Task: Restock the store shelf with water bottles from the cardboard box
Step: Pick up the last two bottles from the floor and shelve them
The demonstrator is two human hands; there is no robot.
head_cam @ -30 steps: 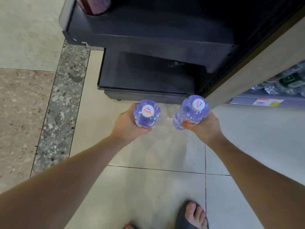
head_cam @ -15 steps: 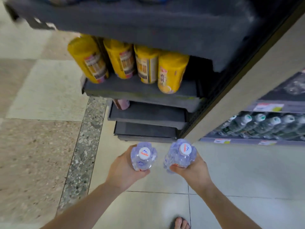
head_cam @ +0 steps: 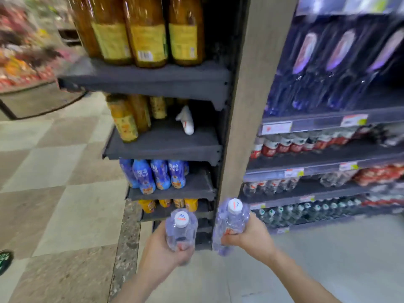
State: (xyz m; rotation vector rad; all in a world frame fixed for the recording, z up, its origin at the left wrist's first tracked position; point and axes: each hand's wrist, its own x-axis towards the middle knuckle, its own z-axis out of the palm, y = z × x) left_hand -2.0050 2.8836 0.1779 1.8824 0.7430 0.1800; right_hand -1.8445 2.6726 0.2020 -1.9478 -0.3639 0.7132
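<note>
Left hand [head_cam: 161,248] grips the left clear white-capped plastic bottle [head_cam: 181,231], right hand [head_cam: 253,239] the right bottle [head_cam: 229,226], apart at 6 o'clock below the beige shelf-end panel [head_cam: 244,106]; tiled floor [head_cam: 65,204] at 9.

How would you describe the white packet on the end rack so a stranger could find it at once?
Find the dark end rack left of the beige upright panel. On its shelf below the large amber bottles, a white packet sits alone towards the right. It is the only white item there; its neighbours are yellow-labelled bottles.
</note>
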